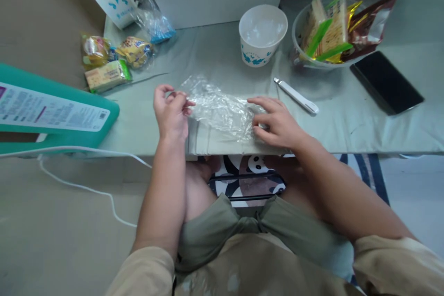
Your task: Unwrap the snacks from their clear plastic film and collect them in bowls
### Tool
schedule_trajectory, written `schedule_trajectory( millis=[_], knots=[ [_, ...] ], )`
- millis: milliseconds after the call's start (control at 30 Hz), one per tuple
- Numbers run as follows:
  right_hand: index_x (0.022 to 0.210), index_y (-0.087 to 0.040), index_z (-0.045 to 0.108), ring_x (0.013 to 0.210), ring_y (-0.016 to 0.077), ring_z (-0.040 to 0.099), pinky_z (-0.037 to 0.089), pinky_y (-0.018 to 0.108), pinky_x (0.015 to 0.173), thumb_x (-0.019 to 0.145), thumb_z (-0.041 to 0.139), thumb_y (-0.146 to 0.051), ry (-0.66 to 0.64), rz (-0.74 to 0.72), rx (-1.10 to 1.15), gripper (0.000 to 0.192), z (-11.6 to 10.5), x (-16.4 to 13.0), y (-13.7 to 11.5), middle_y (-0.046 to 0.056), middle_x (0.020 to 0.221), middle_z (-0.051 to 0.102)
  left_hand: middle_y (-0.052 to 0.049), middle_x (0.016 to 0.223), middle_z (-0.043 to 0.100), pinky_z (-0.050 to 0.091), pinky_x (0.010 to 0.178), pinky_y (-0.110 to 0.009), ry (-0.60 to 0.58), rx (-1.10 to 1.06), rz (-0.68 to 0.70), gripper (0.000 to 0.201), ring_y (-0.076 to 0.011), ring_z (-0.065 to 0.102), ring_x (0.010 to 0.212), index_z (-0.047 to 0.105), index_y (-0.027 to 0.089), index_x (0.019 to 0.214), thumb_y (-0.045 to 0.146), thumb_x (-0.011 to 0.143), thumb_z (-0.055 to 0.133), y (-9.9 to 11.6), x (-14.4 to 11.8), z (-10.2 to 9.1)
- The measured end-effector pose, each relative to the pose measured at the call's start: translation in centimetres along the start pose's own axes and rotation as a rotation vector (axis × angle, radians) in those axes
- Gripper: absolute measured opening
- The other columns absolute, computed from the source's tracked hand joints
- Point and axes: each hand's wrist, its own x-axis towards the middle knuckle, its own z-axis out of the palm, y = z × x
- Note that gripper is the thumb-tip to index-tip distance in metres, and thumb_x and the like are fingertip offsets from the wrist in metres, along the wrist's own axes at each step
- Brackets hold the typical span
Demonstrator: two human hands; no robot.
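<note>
1. The plastic bag (220, 108) lies crumpled at the near edge of the table (347, 120), between both hands – clear, thin film, judged very light, limp and slippery, best pinched at an edge or corner.
2. The left hand (171, 113) has its fingertips closed in a pinch on the bag's left edge.
3. The right hand (277, 122) lies fairly flat, fingers spread and slightly curled, pressing the bag's right end down – gripping nothing.
4. Farther back stand a paper cup (262, 34) and a bowl (298, 37) of snack packets, a white knife (296, 96) between them and the hand.
5. A phone (386, 82) lies toward the right; loose snacks (116, 58) sit at the far left corner.
</note>
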Motion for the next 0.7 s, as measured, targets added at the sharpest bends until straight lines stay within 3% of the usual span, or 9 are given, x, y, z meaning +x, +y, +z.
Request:
schedule_trajectory(
  millis=[67,200,333,433,500,600,700],
  knots=[
    [0.096,-0.022,0.065,0.130,0.0341,0.061,0.045,0.053,0.108,0.087,0.054,-0.032,0.077,0.059,0.084,0.018,-0.2,0.1,0.1,0.015,0.138,0.067,0.007,0.070,0.052,0.026,0.044,-0.023,0.058,0.065,-0.016,0.037,-0.0081,0.055,0.053,0.044,0.026,0.085,0.029,0.061,0.073,0.1,0.0,-1.4],
    [0.121,-0.023,0.055,0.100,0.0292,0.070,0.053,0.047,0.090,0.092,0.054,-0.044,0.218,0.228,0.153,0.036,-0.4,0.3,0.0,0.012,0.115,0.075,0.001,0.067,0.051,0.028,0.047,-0.026,0.030,0.175,-0.147,0.023,-0.0115,0.052,0.056,0.049,0.023,0.074,0.039,0.067,0.063,0.0,0.5,-3.6],
    [0.133,-0.024,0.052,0.104,0.0288,0.070,0.050,0.048,0.098,0.085,0.064,-0.042,0.274,0.139,0.121,0.052,-0.2,0.2,-0.1,0.008,0.109,0.076,-0.005,0.079,0.059,0.031,0.055,-0.030,0.081,0.218,-0.065,0.043,-0.0153,0.054,0.066,0.053,0.021,0.069,0.062,0.084,0.052,-0.5,1.6,-3.4],
    [0.116,-0.024,0.066,0.111,0.0296,0.069,0.046,0.050,0.104,0.087,0.063,-0.039,0.196,0.052,0.041,0.033,-0.3,-0.1,-0.2,0.009,0.111,0.076,-0.004,0.078,0.059,0.034,0.061,-0.032,0.004,0.336,0.038,0.047,-0.0187,0.053,0.071,0.056,0.023,0.068,0.068,0.081,0.062,-0.7,2.1,-2.3],
    [0.102,-0.024,0.072,0.115,0.0301,0.069,0.044,0.051,0.105,0.090,0.060,-0.042,0.170,0.019,0.020,0.025,-0.4,-0.3,-0.1,0.010,0.117,0.076,-0.002,0.071,0.055,0.036,0.063,-0.031,-0.074,0.414,0.098,0.040,-0.0178,0.050,0.069,0.060,0.023,0.068,0.059,0.078,0.071,-0.8,2.2,-1.6],
    [0.085,-0.024,0.076,0.122,0.0307,0.066,0.043,0.054,0.106,0.097,0.051,-0.044,0.192,0.004,0.042,0.035,-0.5,-0.4,0.2,0.009,0.123,0.075,0.002,0.065,0.051,0.036,0.062,-0.029,-0.139,0.494,0.121,0.020,-0.0146,0.046,0.064,0.063,0.021,0.068,0.036,0.075,0.074,-1.0,2.2,-1.1],
    [0.068,-0.022,0.073,0.113,0.0288,0.068,0.048,0.052,0.101,0.099,0.046,-0.040,0.201,0.074,0.037,0.044,-0.4,-0.3,0.6,0.009,0.120,0.076,0.004,0.060,0.046,0.034,0.060,-0.028,-0.116,0.585,0.108,0.013,-0.0127,0.041,0.059,0.059,0.020,0.063,0.018,0.070,0.071,-1.4,2.4,-1.3]
  ],
)
